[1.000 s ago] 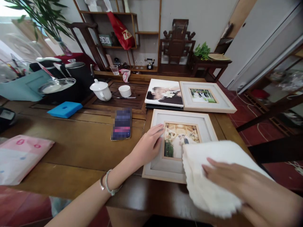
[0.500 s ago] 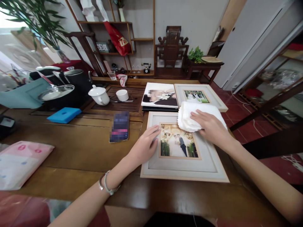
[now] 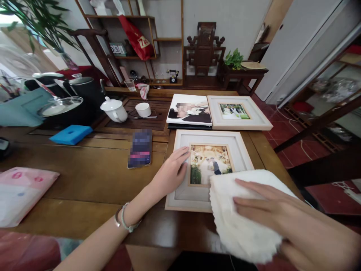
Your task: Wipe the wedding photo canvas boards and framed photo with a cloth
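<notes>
A picture frame [image 3: 194, 195] with a pale wide border and a wedding photo [image 3: 210, 162] lies flat on the wooden table before me. My left hand [image 3: 171, 171] rests on the frame's left side, fingers stretched out and flat. In my right hand [image 3: 265, 207] is a folded white cloth [image 3: 242, 231] with a scalloped edge, gripped between thumb and fingers. The cloth hangs over the frame's lower right corner and covers it, along with part of the photo. Whether it touches the frame I cannot tell.
Behind the frame lie a photo album [image 3: 189, 116] and a second picture frame [image 3: 259, 119]. To the left are a phone [image 3: 140, 148], a blue sponge-like block [image 3: 71, 134], a white lidded cup [image 3: 114, 110] and a plastic-wrapped pack [image 3: 25, 195]. A dark chair [image 3: 204, 49] stands beyond.
My right hand has brought the white cloth from the frame's upper right corner toward me and to its lower right. My left hand stays on the frame. The view has shifted slightly.
</notes>
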Tool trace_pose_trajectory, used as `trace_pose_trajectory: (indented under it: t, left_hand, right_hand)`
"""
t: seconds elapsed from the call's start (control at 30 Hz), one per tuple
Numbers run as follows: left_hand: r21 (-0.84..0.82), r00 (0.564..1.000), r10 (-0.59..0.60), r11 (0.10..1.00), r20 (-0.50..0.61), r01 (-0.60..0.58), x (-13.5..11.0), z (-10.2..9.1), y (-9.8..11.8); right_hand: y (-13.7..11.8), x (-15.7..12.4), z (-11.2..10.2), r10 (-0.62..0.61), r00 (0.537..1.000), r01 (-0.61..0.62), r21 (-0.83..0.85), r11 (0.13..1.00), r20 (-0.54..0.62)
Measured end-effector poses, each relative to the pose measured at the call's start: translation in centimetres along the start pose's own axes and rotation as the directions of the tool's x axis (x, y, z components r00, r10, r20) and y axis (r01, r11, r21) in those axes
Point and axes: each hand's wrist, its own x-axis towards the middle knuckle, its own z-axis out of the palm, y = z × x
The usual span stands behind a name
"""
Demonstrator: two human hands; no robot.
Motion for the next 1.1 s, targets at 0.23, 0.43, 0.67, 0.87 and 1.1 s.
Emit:
trace_pose_trajectory:
  t: [0.23, 0.43, 0.67, 0.87, 1.1]
  left_hand:
    - [-0.003, 1.000, -0.002, 1.000, -0.011, 0.002, -0.1, 0.0, 0.0]
    - [-0.009, 1.000, 0.006, 1.000, -0.020, -0.006, -0.2, 0.1, -0.1]
    - [0.007, 1.000, 0.004, 1.000, -0.013, -0.004, -0.2, 0.2, -0.1]
    - [-0.002, 1.000, 0.004, 1.000, -0.010, -0.004, -0.1, 0.2, 0.0]
    - [0.007, 1.000, -0.002, 1.000, -0.004, 0.002, -0.2, 0.2, -0.1]
  right_hand:
    - [7.1, 8.1, 2.9, 0.097, 0.991, -0.109, -0.136, 0.985, -0.091]
    - [9.5, 12.2, 3.7, 0.162, 0.973, -0.197, -0.221, 0.955, -0.167]
    - [1.7, 7.0, 1.8, -0.001, 1.000, 0.003, -0.241, 0.971, 0.008]
    - [-2.5, 3.9, -0.5, -0.120, 0.991, 0.119, -0.026, 0.993, -0.056]
    - [4.4, 11.1, 2.0, 0.106, 0.994, -0.109, -0.197, 0.974, -0.026]
